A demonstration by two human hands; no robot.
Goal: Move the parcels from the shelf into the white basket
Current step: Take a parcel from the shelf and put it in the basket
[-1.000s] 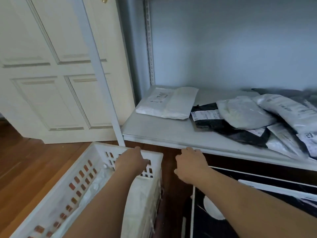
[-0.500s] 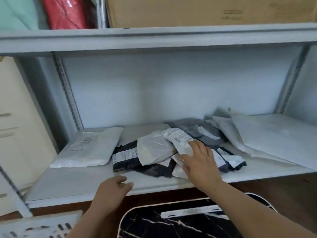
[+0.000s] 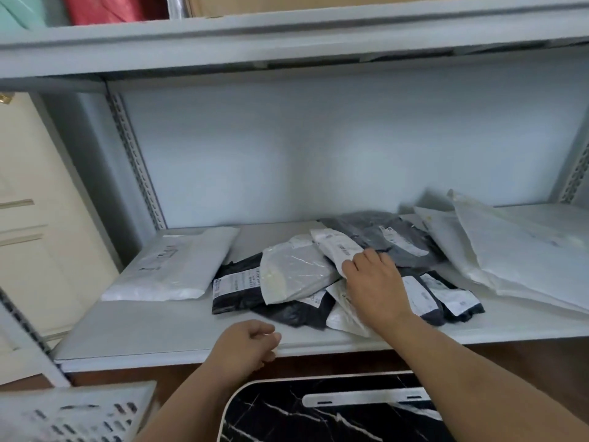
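Several parcels lie heaped on the grey shelf (image 3: 165, 333): a grey mailer (image 3: 293, 272), a black one (image 3: 236, 288), a white labelled one (image 3: 334, 247) and dark ones (image 3: 382, 237) behind. My right hand (image 3: 373, 285) lies flat on the heap, fingers spread over the white labelled parcel, not visibly gripping. My left hand (image 3: 245, 346) hovers at the shelf's front edge, fingers loosely curled, holding nothing. A corner of the white basket (image 3: 76, 413) shows at the bottom left.
A flat white parcel (image 3: 175, 266) lies alone at the shelf's left. Large white bags (image 3: 510, 250) fill the right end. A black marbled object (image 3: 318, 416) sits below the shelf. A cream door (image 3: 32, 218) stands at left; the upper shelf (image 3: 287, 36) overhangs.
My view has swung up from the basket to the shelf. My right hand went from the shelf edge onto the parcel heap; the left left the basket rim and now hovers at the shelf edge.
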